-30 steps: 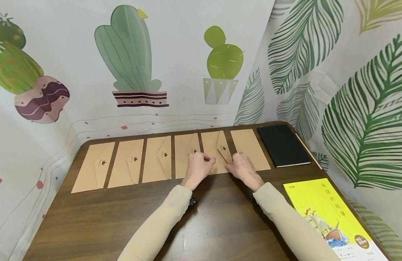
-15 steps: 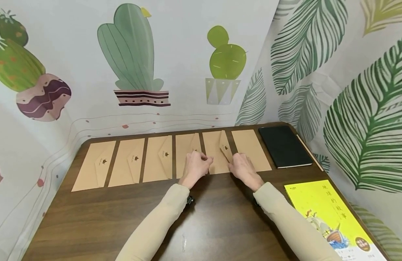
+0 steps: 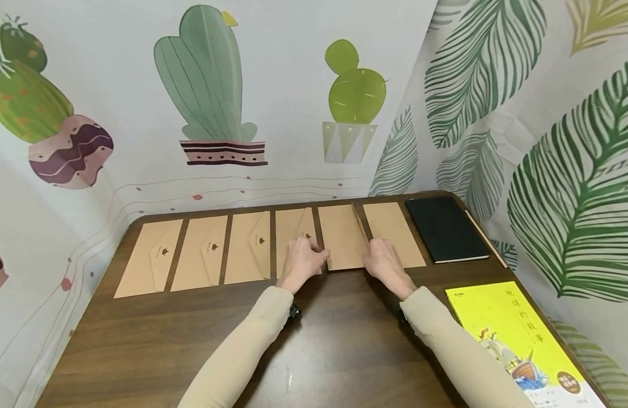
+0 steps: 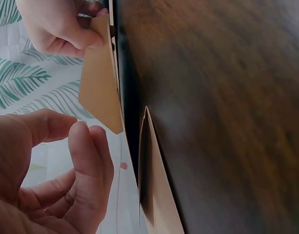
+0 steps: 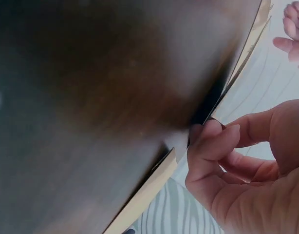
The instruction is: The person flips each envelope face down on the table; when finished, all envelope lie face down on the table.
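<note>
Several tan paper envelopes lie in a row along the table's back. On the fifth envelope from the left (image 3: 338, 238), the flap (image 4: 98, 83) stands up from the body. My right hand (image 3: 387, 262) pinches that flap between thumb and fingers near its front end. The right wrist view has the same right hand (image 5: 237, 165) close up, largely covering the flap. Over the right part of the fourth envelope (image 3: 288, 232) hovers my left hand (image 3: 302, 260), fingers loosely bent. In the left wrist view my left hand (image 4: 66, 165) has thumb and finger tips together with nothing between them.
Three envelopes with crown-printed flaps, such as the leftmost (image 3: 143, 255), lie on the left. A plain-faced envelope (image 3: 395, 232), a black notebook (image 3: 444, 226) and a yellow book (image 3: 489, 311) are on the right. The brown table (image 3: 191, 334) meets a patterned wall covering (image 3: 288, 85).
The fifth envelope's flap has risen from leaning, with its crown print visible, to nearly upright, the print now hidden. My right hand moved slightly right with it; my left hand shifted slightly left.
</note>
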`<state>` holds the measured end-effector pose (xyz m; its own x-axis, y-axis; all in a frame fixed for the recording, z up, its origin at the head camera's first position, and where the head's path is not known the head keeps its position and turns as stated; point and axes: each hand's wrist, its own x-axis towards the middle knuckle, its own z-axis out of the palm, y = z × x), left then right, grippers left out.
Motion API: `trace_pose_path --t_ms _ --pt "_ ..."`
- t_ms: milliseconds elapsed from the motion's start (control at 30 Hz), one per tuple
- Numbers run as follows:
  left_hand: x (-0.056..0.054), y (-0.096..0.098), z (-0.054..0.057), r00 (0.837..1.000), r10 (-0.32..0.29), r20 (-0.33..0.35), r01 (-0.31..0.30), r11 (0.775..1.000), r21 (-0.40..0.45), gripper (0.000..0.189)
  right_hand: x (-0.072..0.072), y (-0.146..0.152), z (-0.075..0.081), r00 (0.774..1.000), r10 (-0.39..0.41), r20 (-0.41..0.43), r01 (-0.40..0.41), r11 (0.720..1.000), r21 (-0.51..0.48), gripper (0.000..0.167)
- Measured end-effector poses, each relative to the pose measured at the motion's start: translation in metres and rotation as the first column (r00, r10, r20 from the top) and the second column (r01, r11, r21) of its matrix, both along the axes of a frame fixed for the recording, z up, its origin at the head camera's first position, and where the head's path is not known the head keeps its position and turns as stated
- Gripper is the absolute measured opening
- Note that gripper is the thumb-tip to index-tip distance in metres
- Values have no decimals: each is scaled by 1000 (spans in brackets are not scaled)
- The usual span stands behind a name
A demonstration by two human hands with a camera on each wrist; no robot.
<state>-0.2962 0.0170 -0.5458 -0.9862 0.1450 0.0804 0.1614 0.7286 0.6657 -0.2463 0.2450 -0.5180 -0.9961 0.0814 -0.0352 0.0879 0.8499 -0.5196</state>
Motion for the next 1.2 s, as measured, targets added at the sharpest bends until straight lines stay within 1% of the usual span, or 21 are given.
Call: trace_pose_path --t_ms 33,100,133,167,200,233,267,333,367,400,433,500,533,600,667,767,833,900,967,1100,1200 --pt "1 0 1 1000 2 9 -2 1000 -1 23 -5 5 -8 1000 -5 -5 5 1000 6 31" --pt "7 0 12 999 -4 36 4 1000 17 24 -14 13 -25 1000 -9 -14 9 1000 13 31" --pt "10 0 14 1000 -6 31 6 1000 18 25 -15 15 -27 1000 -15 -5 15 1000 2 32" --pt "16 0 24 999 -7 43 6 1000 26 25 -16 15 -27 1000 -20 2 20 1000 -6 33" --pt "19 1 27 999 -7 43 6 1000 22 25 -17 17 -29 1000 -24 -5 24 1000 -18 34" --pt "24 1 36 998 -6 62 4 999 33 25 -15 16 -24 1000 -27 4 27 999 -33 35" --pt "27 2 40 997 -4 75 1 999 48 26 -13 16 -21 1000 -30 2 30 998 -47 36" --pt "33 5 49 994 4 111 -13 997 76 26 -4 10 -2 999 -42 16 43 996 -76 38" --pt "37 6 56 989 5 146 -20 995 100 26 1 8 6 999 -43 21 45 995 -91 38" --pt "38 7 57 987 7 158 -26 993 112 27 5 5 15 999 -44 27 47 993 -107 39" --pt "41 9 62 983 7 184 -33 990 134 27 8 4 22 999 -44 31 47 993 -112 39" --pt "40 12 62 980 9 200 -41 986 159 26 6 8 17 999 -36 13 37 992 -122 40" --pt "39 13 61 979 8 202 -41 986 163 26 3 11 9 999 -34 6 35 992 -124 40" --pt "34 14 50 983 -2 186 -33 982 185 27 -8 20 -10 999 -30 -15 28 994 -104 39" --pt "31 16 48 979 -6 203 -37 977 211 26 -20 31 -31 999 -26 -40 23 997 -75 39" --pt "23 19 38 972 -10 235 -50 968 247 24 -30 39 -45 998 -28 -54 26 999 -38 38" --pt "20 21 39 957 -4 289 -77 960 270 23 -31 41 -48 997 -29 -65 27 999 -34 38" --pt "18 24 36 950 -3 311 -93 952 293 23 -30 40 -47 997 -36 -63 34 999 -34 38" --pt "19 25 39 942 -2 336 -113 939 324 26 -28 39 -44 997 -40 -65 38 999 -35 38" --pt "30 27 53 929 9 371 -153 919 363 30 -29 42 -47 997 -47 -66 43 998 -52 38" --pt "34 28 55 922 12 387 -168 913 372 33 -28 44 -48 995 -51 -88 44 996 -75 39"
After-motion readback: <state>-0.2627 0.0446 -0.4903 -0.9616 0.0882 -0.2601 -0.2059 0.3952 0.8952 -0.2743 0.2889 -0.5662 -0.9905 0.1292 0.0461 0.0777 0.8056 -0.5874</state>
